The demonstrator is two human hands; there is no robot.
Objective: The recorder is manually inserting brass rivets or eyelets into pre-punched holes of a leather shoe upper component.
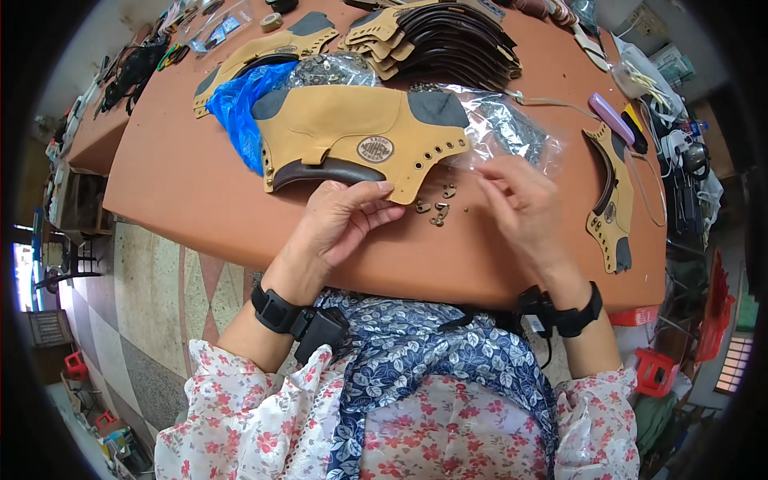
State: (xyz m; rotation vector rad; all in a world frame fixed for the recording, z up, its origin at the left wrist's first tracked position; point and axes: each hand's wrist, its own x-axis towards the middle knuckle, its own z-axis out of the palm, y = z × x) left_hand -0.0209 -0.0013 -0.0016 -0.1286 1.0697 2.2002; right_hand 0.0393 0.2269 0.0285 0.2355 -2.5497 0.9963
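Note:
My left hand (350,214) grips the lower corner of a tan leather shoe upper (336,120), thumb on top and fingers underneath. The upper has a dark brown padded collar, grey patches at its ends, a round dark emblem and a row of metal eyelets along its right edge. To the right of those eyelets, a little apart from the leather, my right hand (524,204) has its fingers drawn together. Whatever they hold, if anything, is too small to make out. Several small metal lace hooks (439,213) lie on the tabletop between my hands.
Behind the upper are a blue plastic bag (244,108) and clear bags of small metal parts (508,124). A stack of similar uppers (456,44) stands at the back. Another upper (612,200) lies at right, near a purple-handled tool (610,118). The brown table (192,208) has a rounded front edge.

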